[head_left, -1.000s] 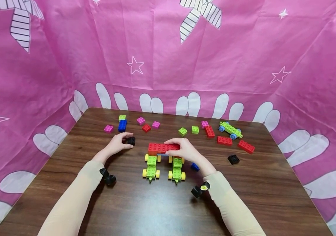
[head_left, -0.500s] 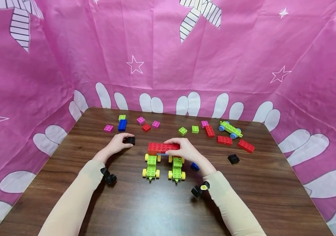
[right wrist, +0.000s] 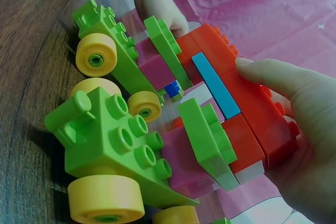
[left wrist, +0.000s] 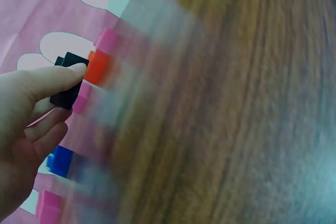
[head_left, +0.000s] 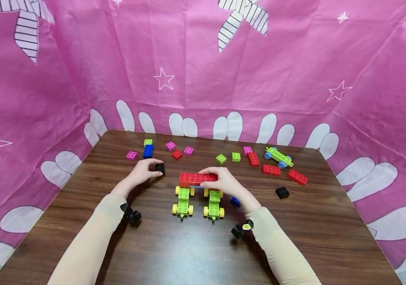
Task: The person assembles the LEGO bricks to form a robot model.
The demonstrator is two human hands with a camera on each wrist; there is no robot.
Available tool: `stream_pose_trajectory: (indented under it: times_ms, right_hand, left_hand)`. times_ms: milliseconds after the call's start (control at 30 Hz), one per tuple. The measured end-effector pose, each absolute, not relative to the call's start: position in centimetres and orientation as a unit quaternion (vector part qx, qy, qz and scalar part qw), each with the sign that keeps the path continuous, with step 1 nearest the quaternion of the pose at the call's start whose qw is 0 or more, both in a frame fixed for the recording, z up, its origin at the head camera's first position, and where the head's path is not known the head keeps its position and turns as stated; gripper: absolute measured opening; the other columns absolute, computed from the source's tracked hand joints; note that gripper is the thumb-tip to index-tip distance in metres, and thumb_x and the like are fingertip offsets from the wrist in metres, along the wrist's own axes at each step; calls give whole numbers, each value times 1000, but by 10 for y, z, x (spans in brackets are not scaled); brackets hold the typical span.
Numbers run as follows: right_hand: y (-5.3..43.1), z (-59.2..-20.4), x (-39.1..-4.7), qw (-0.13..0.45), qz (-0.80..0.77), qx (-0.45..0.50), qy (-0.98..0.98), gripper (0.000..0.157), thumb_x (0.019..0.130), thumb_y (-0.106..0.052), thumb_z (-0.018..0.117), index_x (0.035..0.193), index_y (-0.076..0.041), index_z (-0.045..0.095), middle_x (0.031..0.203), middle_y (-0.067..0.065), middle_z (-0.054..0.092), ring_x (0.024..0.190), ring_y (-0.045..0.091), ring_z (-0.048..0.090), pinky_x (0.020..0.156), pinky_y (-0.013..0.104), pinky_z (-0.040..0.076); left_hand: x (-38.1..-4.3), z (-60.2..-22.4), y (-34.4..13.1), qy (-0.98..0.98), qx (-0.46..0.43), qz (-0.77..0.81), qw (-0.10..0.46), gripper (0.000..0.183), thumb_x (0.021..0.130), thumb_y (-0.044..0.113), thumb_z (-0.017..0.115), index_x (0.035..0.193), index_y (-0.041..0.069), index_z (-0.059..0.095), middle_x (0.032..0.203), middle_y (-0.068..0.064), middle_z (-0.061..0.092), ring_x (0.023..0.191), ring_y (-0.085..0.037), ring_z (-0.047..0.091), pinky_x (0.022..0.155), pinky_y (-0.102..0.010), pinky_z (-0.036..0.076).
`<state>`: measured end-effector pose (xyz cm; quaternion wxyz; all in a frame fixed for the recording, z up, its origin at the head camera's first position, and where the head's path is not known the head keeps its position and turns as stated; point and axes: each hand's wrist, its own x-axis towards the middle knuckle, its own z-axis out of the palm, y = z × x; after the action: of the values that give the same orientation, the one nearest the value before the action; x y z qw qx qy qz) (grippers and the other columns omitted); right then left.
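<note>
My left hand [head_left: 139, 173] pinches a black square brick [head_left: 160, 168] between thumb and fingers; in the left wrist view the brick [left wrist: 70, 80] is held in front of the row of loose bricks. My right hand [head_left: 223, 181] grips the right end of a red brick beam [head_left: 190, 179]. That beam spans two lime-green wheeled bases, one on the left [head_left: 183, 206] and one on the right [head_left: 214, 207], both with yellow wheels. The right wrist view shows pink bricks [right wrist: 185, 162] stacked on the bases under green ones, and a thin blue piece [right wrist: 216, 85] beneath the beam.
Loose pink, red, green and blue bricks lie along the table's back, among them a blue brick [head_left: 148, 151]. Red bricks [head_left: 271, 170], a green base with blue wheels [head_left: 277, 157] and another black brick [head_left: 282, 192] lie right. A blue brick [head_left: 236, 201] is near the right wrist.
My left hand has taken hold of the black brick and shifted it slightly away from me and to the right. The right hand stays on the red beam.
</note>
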<state>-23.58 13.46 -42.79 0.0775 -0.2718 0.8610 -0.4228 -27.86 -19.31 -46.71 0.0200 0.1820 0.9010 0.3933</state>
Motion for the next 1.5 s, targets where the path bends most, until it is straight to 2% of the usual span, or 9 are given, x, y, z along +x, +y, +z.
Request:
stream_pose_trajectory:
  times_ms: [367,533,800,1133,1500]
  right_hand:
    - [135,-429,-237,75,-423,-272,861,38,84,-24,75,119,-11,67,114,5,70,103,18,62,94,40,50]
    - [135,-429,-237,74,-424,-271,861,38,84,-23,75,119,-10,67,115,5,69,105,19,62,95,41,50]
    - [135,-431,-238,71,-426,-272,860,37,84,-25,75,118,-12,68,110,4,71,95,14,63,87,34,51]
    - [134,-430,-238,74,-426,-270,861,37,84,-25,75,118,-11,68,113,4,70,101,16,62,91,37,51]
    - [134,-429,-237,75,-430,-268,859,38,84,-26,75,118,-11,68,111,5,70,95,15,61,87,34,51]
  left_hand:
    - [-261,-441,-177,884,202,421,7,45,85,16,74,126,2,61,124,-18,63,115,-35,57,100,-53,44]
    - [-253,-432,-170,877,219,428,0,45,83,17,76,124,4,63,122,-15,64,113,-32,57,99,-51,45]
    - [-243,-423,-160,861,261,436,-7,43,81,15,78,120,5,65,116,-12,67,106,-29,61,97,-52,47]
    - [-237,-419,-155,859,289,423,-7,44,81,19,79,121,8,64,116,-8,67,106,-25,61,95,-48,49]
    - [-232,-415,-150,848,300,438,13,44,80,18,79,119,6,64,114,-11,67,106,-28,61,91,-55,50]
